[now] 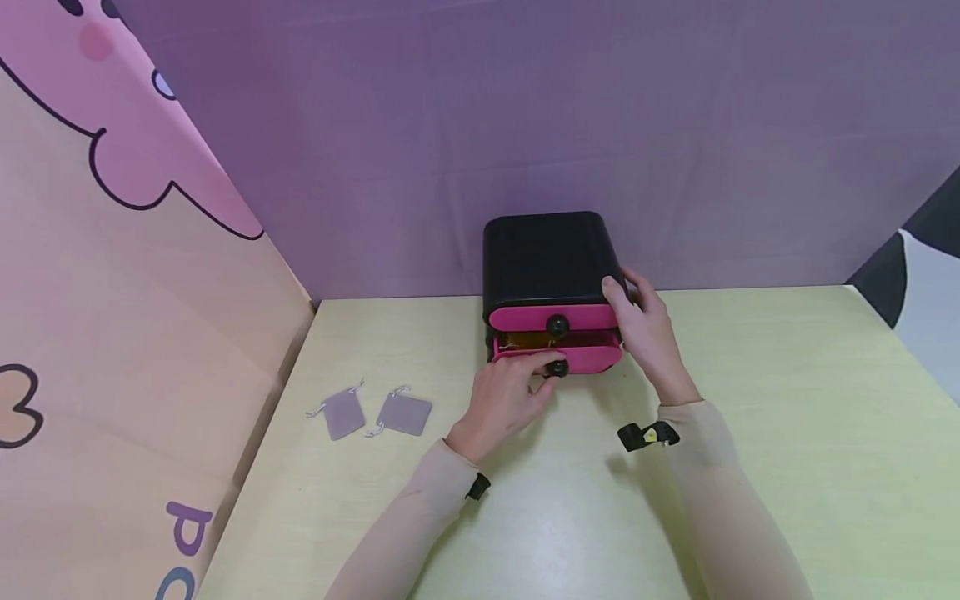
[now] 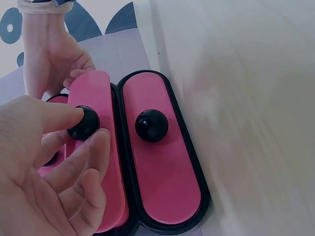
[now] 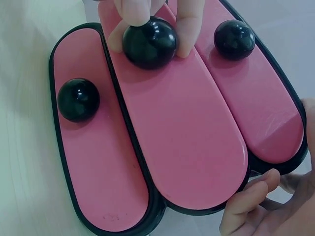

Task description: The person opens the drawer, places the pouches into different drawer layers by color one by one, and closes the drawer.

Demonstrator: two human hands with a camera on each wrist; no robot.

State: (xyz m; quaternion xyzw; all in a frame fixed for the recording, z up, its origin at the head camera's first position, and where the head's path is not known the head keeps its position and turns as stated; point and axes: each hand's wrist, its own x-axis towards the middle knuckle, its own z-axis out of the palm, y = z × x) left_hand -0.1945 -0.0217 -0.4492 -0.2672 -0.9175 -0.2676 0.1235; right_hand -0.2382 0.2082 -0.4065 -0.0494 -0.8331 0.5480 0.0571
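A black cabinet (image 1: 555, 258) with three pink-fronted drawers stands against the purple backdrop. Its middle drawer (image 3: 182, 128) is pulled part way out, and something golden-brown (image 1: 525, 340) shows inside. My left hand (image 1: 504, 398) pinches that drawer's round black knob (image 3: 150, 43) between thumb and fingers. On the cabinet's right side, my right hand (image 1: 651, 342) grips the body, thumb near the top front edge and fingers around the side. The top drawer (image 1: 517, 317) and the bottom drawer (image 2: 165, 177) sit closed, each with its own black knob.
Two small grey-lilac drawstring pouches (image 1: 343, 414) (image 1: 405, 414) lie on the pale wooden table (image 1: 570, 517), left of my left hand. A printed wall panel (image 1: 150, 333) borders the table's left side. The purple backdrop (image 1: 570, 108) rises directly behind the cabinet.
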